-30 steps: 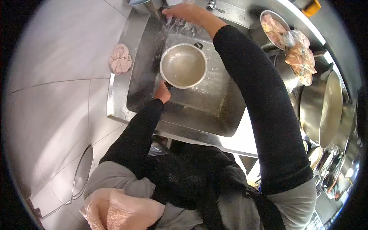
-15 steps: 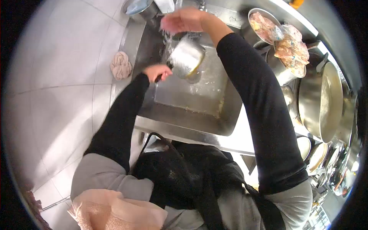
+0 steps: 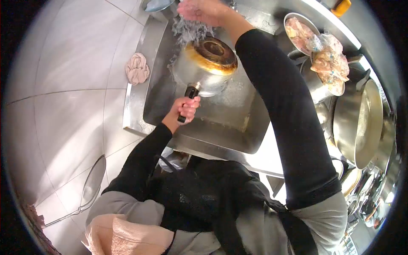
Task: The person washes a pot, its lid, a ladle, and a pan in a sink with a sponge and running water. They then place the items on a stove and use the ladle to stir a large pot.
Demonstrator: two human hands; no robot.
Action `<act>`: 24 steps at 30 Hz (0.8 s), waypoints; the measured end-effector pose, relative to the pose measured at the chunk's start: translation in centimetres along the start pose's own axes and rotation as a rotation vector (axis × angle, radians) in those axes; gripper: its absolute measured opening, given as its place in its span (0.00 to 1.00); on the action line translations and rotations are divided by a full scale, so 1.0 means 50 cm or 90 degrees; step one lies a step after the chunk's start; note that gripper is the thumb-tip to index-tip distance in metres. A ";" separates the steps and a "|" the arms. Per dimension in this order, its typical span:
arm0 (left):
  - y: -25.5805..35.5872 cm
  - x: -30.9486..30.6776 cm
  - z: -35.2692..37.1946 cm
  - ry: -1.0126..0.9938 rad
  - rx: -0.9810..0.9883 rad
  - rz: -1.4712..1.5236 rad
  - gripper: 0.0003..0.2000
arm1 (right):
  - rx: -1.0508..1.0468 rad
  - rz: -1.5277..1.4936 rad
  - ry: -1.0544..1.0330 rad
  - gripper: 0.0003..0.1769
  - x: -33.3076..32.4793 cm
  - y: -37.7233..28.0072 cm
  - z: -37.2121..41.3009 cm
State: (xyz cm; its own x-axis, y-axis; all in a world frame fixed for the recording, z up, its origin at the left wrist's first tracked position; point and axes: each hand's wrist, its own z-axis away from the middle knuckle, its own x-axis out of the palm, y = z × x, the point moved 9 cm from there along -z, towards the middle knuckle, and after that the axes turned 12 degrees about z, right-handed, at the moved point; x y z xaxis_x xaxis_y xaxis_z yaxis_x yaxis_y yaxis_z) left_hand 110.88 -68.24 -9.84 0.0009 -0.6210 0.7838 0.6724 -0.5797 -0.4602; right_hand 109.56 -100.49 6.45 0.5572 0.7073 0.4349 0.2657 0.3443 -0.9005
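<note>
My left hand (image 3: pixel 187 109) is wrapped round the black handle of a metal saucepan (image 3: pixel 202 68). The pan is tilted over the sink (image 3: pixel 212 144), its scorched brown base turned upward to the right. My right hand (image 3: pixel 202 12) is at the far end of the sink, near the tap, with its fingers extended and water splashing just below it. The splash (image 3: pixel 189 32) meets the far side of the pan. My right hand does not touch the pan.
Bowls and pots with raw meat (image 3: pixel 329 63) in plastic stand right of the sink, beside a large steel pan (image 3: pixel 357 123). A pink cloth (image 3: pixel 137 69) lies left of the sink. A strainer (image 3: pixel 92 182) is at the lower left.
The saucepan has been turned so that its base shows, and my left hand has moved towards me and to the right. My right hand has shifted slightly away from me, and the splash has grown.
</note>
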 end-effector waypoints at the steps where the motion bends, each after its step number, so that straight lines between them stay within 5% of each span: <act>1: -0.020 0.033 0.003 -0.077 -0.026 0.015 0.06 | 0.119 0.160 -0.067 0.16 0.047 -0.009 0.020; 2: -0.024 0.050 0.000 -0.081 -0.024 0.011 0.06 | 0.237 0.318 -0.134 0.17 0.072 0.002 0.036; 3: -0.030 0.070 0.000 -0.109 -0.022 0.047 0.06 | 0.346 0.276 -0.404 0.16 0.049 0.128 -0.001; 4: -0.036 0.079 0.001 -0.138 -0.018 0.086 0.06 | 0.346 0.278 -0.410 0.16 0.058 0.127 -0.007; 10: 0.001 0.083 -0.028 -0.118 -0.032 0.172 0.03 | 0.180 1.129 -0.107 0.14 -0.001 -0.026 -0.037; 12: 0.021 0.017 -0.020 0.047 0.070 0.014 0.06 | 0.232 0.960 -0.026 0.19 -0.002 -0.024 -0.001; 14: 0.018 -0.042 -0.025 0.107 0.074 -0.048 0.09 | 0.060 0.570 0.132 0.22 0.045 -0.078 0.053; 15: 0.031 -0.078 -0.011 0.214 0.135 -0.192 0.11 | 0.064 0.569 0.133 0.22 0.033 -0.059 0.047; 17: 0.074 -0.118 0.028 0.413 0.258 -0.472 0.09 | 0.174 0.296 -0.117 0.23 0.066 0.035 0.019; 18: 0.062 -0.109 0.034 0.412 0.265 -0.469 0.09 | 0.173 0.298 -0.123 0.23 0.078 0.032 0.027; 20: 0.085 -0.042 0.078 0.575 0.376 -0.897 0.07 | 0.065 -0.078 0.123 0.20 0.034 -0.021 0.056; 21: 0.093 -0.061 0.087 0.579 0.385 -0.890 0.07 | 0.021 -0.033 -0.048 0.18 0.014 0.016 0.012; 22: 0.112 -0.034 0.098 0.592 0.507 -1.132 0.10 | 0.020 -0.032 -0.057 0.18 0.036 0.001 0.037; 23: 0.113 -0.003 0.103 0.588 0.630 -1.377 0.13 | 0.148 0.053 -0.043 0.18 0.048 0.029 0.075; 24: 0.113 0.004 0.114 0.591 0.638 -1.375 0.13 | 0.275 0.141 -0.025 0.19 0.052 0.051 0.106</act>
State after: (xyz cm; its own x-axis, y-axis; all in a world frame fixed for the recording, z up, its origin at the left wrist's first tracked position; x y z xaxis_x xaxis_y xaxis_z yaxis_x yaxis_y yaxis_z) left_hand 118.90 -68.64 -9.90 -0.7371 0.0356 -0.6749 -0.6535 -0.2919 0.6983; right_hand 107.50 -94.51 5.32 0.5315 0.8122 0.2404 -0.2114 0.4020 -0.8909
